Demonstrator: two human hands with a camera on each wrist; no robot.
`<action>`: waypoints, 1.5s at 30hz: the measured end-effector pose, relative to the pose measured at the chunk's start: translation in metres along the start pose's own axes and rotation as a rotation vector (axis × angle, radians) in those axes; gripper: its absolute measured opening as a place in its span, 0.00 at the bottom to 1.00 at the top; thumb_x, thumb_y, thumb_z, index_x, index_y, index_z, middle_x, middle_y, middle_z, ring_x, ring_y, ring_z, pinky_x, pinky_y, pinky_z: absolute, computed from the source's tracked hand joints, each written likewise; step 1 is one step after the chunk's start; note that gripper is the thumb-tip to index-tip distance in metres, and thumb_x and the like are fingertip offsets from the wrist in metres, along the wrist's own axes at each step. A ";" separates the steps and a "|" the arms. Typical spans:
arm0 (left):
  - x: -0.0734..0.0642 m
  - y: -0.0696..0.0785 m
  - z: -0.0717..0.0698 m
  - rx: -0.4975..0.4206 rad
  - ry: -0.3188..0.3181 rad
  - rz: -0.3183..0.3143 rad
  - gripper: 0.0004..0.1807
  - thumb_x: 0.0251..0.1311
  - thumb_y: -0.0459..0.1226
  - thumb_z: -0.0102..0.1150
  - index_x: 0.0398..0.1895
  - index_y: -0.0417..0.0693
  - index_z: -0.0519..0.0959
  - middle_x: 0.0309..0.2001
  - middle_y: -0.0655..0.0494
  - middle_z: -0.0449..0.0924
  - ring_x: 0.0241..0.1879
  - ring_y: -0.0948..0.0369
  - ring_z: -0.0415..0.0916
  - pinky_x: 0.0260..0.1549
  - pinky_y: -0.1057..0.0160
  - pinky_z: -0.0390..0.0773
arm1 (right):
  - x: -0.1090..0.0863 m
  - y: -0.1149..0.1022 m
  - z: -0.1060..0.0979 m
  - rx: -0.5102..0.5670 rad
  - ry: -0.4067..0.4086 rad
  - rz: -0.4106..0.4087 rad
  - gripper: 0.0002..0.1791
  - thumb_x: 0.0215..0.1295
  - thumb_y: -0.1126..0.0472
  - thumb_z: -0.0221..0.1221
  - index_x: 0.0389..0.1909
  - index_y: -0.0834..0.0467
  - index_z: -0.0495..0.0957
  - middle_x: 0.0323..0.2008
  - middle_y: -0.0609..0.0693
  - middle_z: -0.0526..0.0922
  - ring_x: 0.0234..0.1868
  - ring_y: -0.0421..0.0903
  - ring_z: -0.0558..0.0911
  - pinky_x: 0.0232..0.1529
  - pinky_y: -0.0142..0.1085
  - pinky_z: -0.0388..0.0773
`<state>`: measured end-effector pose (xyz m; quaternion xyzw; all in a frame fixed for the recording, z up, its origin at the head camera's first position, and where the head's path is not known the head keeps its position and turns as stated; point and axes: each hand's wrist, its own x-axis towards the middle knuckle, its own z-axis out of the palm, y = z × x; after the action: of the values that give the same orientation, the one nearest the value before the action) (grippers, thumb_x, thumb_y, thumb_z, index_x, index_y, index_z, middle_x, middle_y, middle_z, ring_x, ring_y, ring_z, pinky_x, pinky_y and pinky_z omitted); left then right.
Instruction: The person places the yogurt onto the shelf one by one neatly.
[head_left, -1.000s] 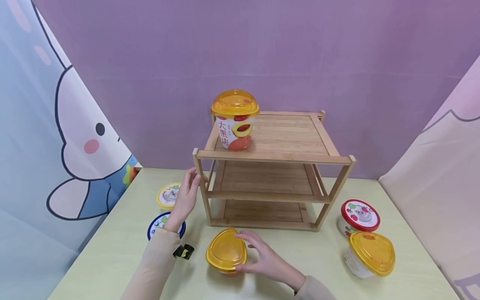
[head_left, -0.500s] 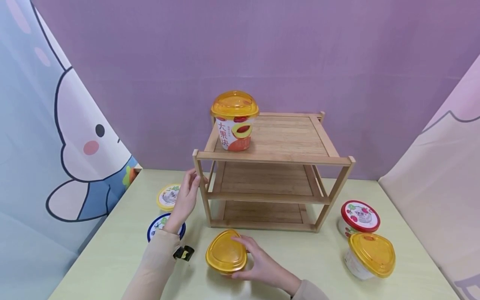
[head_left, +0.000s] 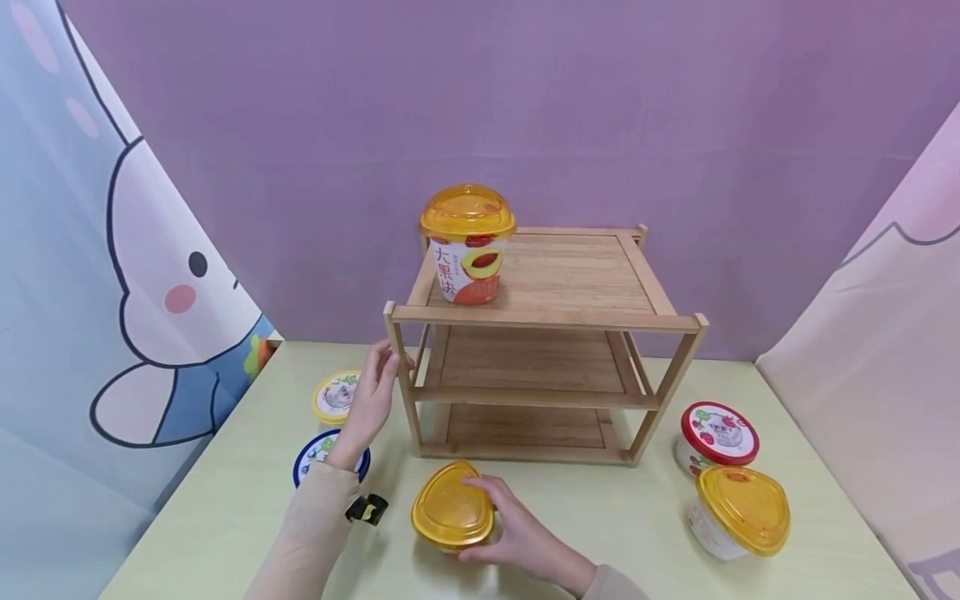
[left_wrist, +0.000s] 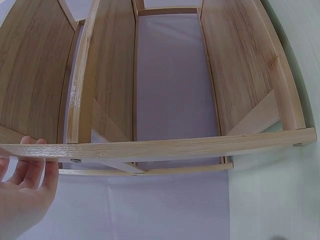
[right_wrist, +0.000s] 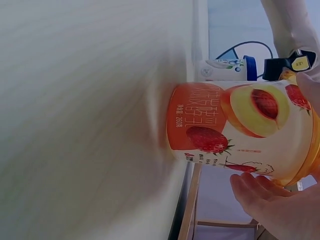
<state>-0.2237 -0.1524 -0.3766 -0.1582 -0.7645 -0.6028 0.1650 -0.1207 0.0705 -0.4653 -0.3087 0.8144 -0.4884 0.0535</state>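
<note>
In the head view a yogurt cup [head_left: 452, 506] with a clear orange lid stands on the table before the rack. My right hand [head_left: 517, 533] holds it from the right, thumb on the near side and fingers on the far side below the lid. In the right wrist view the cup [right_wrist: 235, 125] shows peach and strawberry prints, its base at the tabletop. My left hand [head_left: 369, 404] grips the front left post of the three-tier wooden rack [head_left: 540, 396]. The left wrist view shows its fingers [left_wrist: 34, 172] curled behind that post.
A tall orange-lidded cup [head_left: 468, 242] stands on the top shelf. Left lie a yellow-lidded tub [head_left: 335, 396] and a blue-lidded tub [head_left: 311, 457], partly behind the left forearm. On the right are a red-lidded tub [head_left: 720, 433] and an orange-lidded cup [head_left: 742, 508].
My right hand has closed in on the cup, its thumb and fingers moving slightly left round it. The left hand stays on the post.
</note>
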 end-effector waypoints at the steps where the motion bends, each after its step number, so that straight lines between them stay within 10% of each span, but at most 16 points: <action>1: 0.000 0.000 0.000 0.002 0.000 -0.001 0.17 0.68 0.37 0.34 0.55 0.37 0.60 0.38 0.42 0.72 0.44 0.52 0.69 0.48 0.59 0.66 | 0.000 0.000 0.001 -0.001 0.006 -0.005 0.42 0.43 0.51 0.68 0.60 0.49 0.58 0.57 0.52 0.62 0.54 0.47 0.68 0.52 0.40 0.68; 28: -0.001 0.001 0.000 -0.001 -0.005 -0.002 0.17 0.68 0.36 0.33 0.55 0.36 0.59 0.39 0.39 0.71 0.45 0.49 0.69 0.49 0.57 0.65 | -0.003 0.001 0.001 0.002 0.104 -0.041 0.37 0.41 0.50 0.68 0.54 0.50 0.64 0.54 0.49 0.66 0.56 0.50 0.68 0.49 0.40 0.71; 45: -0.007 0.033 0.002 0.002 -0.020 -0.064 0.15 0.68 0.33 0.32 0.55 0.34 0.58 0.41 0.37 0.68 0.46 0.48 0.67 0.50 0.61 0.64 | -0.006 -0.010 -0.020 -0.045 0.112 -0.033 0.36 0.41 0.46 0.66 0.53 0.49 0.65 0.53 0.47 0.67 0.54 0.48 0.69 0.50 0.40 0.71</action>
<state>-0.2030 -0.1439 -0.3518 -0.1396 -0.7714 -0.6053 0.1381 -0.1196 0.0857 -0.4479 -0.2956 0.8217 -0.4872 -0.0071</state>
